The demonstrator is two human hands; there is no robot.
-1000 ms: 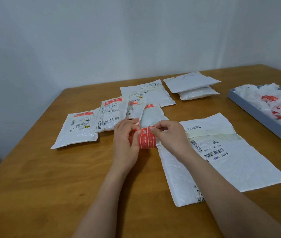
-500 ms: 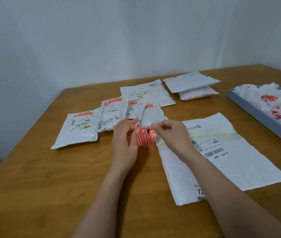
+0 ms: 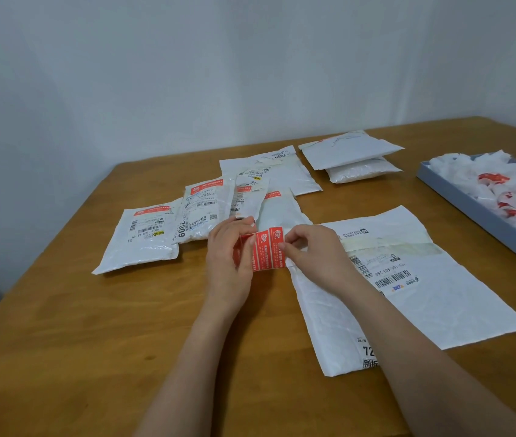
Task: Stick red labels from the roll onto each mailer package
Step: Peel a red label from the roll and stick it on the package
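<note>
Pinching the label roll point(image 3: 245, 250), both hands now stretch the red label point(image 3: 268, 252) flatter than before.

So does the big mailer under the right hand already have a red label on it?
No, the big mailer shows only barcodes and tape; the red label is held between both hands.

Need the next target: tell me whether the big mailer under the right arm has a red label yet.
Not labelled: the big mailer shows only barcodes and tape, no red.

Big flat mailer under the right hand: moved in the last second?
No. The large mailer holds its place beside the blue tray; only the red label shifts between the hands.
</note>
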